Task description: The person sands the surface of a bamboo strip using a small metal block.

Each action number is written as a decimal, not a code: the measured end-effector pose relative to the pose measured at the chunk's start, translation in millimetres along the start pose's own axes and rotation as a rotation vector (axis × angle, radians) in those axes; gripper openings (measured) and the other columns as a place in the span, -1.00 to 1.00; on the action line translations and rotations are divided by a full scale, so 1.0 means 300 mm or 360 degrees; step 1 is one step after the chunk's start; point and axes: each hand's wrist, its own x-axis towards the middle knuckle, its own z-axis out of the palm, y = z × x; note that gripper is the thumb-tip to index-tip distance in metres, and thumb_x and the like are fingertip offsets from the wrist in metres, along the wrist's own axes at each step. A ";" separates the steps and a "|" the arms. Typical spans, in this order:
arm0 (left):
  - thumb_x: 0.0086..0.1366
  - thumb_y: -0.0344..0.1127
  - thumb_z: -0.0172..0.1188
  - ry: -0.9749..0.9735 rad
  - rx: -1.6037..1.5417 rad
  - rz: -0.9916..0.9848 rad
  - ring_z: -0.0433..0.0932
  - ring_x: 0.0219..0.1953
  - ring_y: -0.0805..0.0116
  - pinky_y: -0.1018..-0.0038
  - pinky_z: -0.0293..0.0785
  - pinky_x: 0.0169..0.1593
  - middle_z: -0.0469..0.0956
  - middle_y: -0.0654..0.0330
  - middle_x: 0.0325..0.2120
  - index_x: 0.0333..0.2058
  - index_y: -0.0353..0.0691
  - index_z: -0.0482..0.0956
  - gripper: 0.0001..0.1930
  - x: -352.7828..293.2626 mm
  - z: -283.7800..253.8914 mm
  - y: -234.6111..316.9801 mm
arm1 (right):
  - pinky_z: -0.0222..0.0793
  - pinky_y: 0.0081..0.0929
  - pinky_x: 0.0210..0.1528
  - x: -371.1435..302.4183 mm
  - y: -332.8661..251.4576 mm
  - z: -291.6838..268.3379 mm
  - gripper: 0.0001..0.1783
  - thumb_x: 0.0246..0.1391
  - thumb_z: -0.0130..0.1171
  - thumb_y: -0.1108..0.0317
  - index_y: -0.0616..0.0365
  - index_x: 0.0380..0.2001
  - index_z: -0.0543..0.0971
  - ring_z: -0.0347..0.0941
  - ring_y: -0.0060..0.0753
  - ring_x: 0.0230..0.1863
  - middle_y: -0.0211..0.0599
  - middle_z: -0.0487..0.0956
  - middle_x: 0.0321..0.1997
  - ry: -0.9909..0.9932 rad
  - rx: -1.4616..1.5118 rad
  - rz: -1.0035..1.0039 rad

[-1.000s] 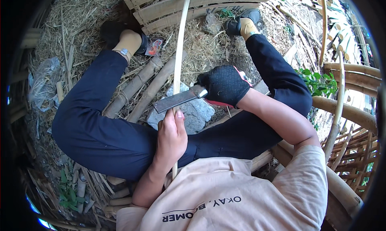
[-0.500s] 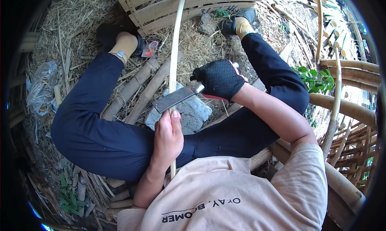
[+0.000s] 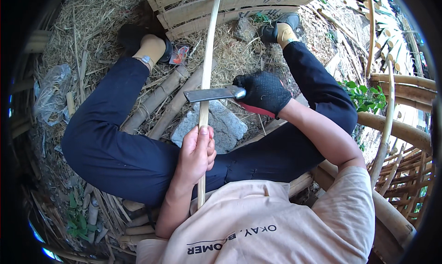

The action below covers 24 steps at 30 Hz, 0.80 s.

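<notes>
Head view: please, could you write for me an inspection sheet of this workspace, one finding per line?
Surface: ground strewn with straw.
Things: pale strip; blade crosses in front of it, contact unclear; stone below.
Clutter: clear bag, red wrapper, poles.
Grips: left hand, bare, closed around the strip; right hand, gloved, holds the blade's handle end.
Cables: nothing seen.
Surroundings: wooden slats ahead; leaves and woven lattice at right.

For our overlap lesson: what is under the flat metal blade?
A long pale strip runs under the blade in the gloved right hand, showing on both sides. The stretch beneath the metal is covered, so contact there cannot be seen.
</notes>
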 end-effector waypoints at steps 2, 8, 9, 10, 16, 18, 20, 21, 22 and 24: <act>0.60 -0.07 -0.21 -0.0052 -0.0072 -0.0047 -0.06 -0.76 0.74 0.67 -0.18 -0.72 0.02 0.50 -0.68 -0.25 -0.08 0.29 -0.73 -0.011 -0.005 0.015 | 0.51 -0.07 -0.25 -0.027 -0.039 0.012 -0.75 0.04 0.21 0.09 0.01 -0.36 0.66 0.60 0.11 -0.37 -0.03 0.63 -0.48 -0.0083 0.0019 -0.0131; 0.60 -0.07 -0.21 0.0010 0.0103 -0.0004 -0.06 -0.77 0.73 0.66 -0.18 -0.73 0.03 0.49 -0.68 -0.26 -0.07 0.29 -0.73 -0.004 0.009 -0.011 | 0.55 -0.09 -0.28 -0.029 -0.058 0.037 -0.80 -0.07 0.19 0.23 -0.02 -0.36 0.70 0.66 0.01 -0.38 -0.05 0.65 -0.50 -0.0216 -0.0162 -0.0083; 0.60 -0.07 -0.20 0.0013 0.0138 0.0012 -0.06 -0.77 0.73 0.66 -0.18 -0.73 0.03 0.49 -0.68 -0.26 -0.07 0.29 -0.73 -0.004 0.009 -0.015 | 0.55 -0.09 -0.28 -0.023 -0.059 0.032 -0.79 -0.07 0.19 0.23 -0.02 -0.36 0.71 0.66 0.01 -0.37 -0.05 0.66 -0.50 -0.0235 -0.0190 -0.0061; 0.60 -0.07 -0.20 0.0045 0.0159 0.0016 -0.05 -0.77 0.74 0.66 -0.18 -0.73 0.04 0.49 -0.68 -0.26 -0.07 0.28 -0.73 -0.005 0.011 -0.018 | 0.55 -0.10 -0.29 -0.017 -0.061 0.024 -0.79 -0.07 0.18 0.24 -0.02 -0.35 0.71 0.66 0.01 -0.37 -0.05 0.66 -0.49 -0.0253 -0.0218 -0.0038; 0.59 -0.05 -0.19 0.0121 0.0232 0.0023 -0.03 -0.78 0.74 0.65 -0.16 -0.74 0.06 0.47 -0.69 -0.27 -0.07 0.27 -0.72 -0.006 0.021 -0.024 | 0.57 -0.10 -0.27 0.027 -0.009 0.011 -0.77 -0.07 0.18 0.26 -0.05 -0.32 0.72 0.67 0.00 -0.36 -0.08 0.67 -0.46 -0.0164 -0.0293 0.0031; 0.59 -0.05 -0.19 0.0119 0.0236 0.0034 -0.03 -0.78 0.74 0.65 -0.16 -0.74 0.06 0.47 -0.69 -0.27 -0.07 0.27 -0.72 -0.001 0.017 -0.028 | 0.57 -0.10 -0.26 0.029 -0.011 -0.002 -0.77 -0.07 0.18 0.25 -0.05 -0.32 0.72 0.67 0.00 -0.36 -0.08 0.68 -0.45 -0.0200 -0.0337 0.0040; 0.59 -0.05 -0.20 0.0112 0.0234 0.0028 -0.03 -0.78 0.73 0.65 -0.16 -0.74 0.05 0.47 -0.70 -0.27 -0.08 0.27 -0.71 -0.006 0.014 -0.022 | 0.54 -0.08 -0.27 0.035 0.006 0.005 -0.79 -0.07 0.25 0.19 0.00 -0.36 0.68 0.64 0.05 -0.37 -0.05 0.65 -0.48 -0.0079 -0.0270 0.0039; 0.59 -0.05 -0.20 0.0108 0.0232 0.0026 -0.04 -0.78 0.73 0.65 -0.16 -0.74 0.05 0.47 -0.70 -0.27 -0.08 0.27 -0.71 -0.009 0.015 -0.019 | 0.53 -0.07 -0.28 0.041 0.015 0.001 -0.77 -0.07 0.28 0.16 0.03 -0.38 0.66 0.62 0.07 -0.38 -0.03 0.63 -0.49 -0.0019 -0.0238 0.0037; 0.59 -0.05 -0.20 0.0099 0.0226 0.0029 -0.04 -0.78 0.73 0.65 -0.16 -0.73 0.04 0.47 -0.70 -0.27 -0.08 0.27 -0.71 -0.015 0.017 -0.018 | 0.53 -0.07 -0.25 0.051 0.037 -0.022 -0.77 -0.06 0.28 0.14 0.02 -0.37 0.66 0.62 0.08 -0.36 -0.04 0.63 -0.48 0.0016 -0.0210 0.0196; 0.60 -0.05 -0.20 0.0081 0.0215 0.0037 -0.04 -0.78 0.73 0.65 -0.16 -0.73 0.03 0.47 -0.71 -0.27 -0.08 0.28 -0.71 -0.026 0.021 -0.016 | 0.53 -0.08 -0.25 0.079 0.118 -0.041 -0.76 0.01 0.25 0.11 0.01 -0.35 0.67 0.61 0.07 -0.36 -0.06 0.64 -0.47 0.0177 -0.0264 0.0224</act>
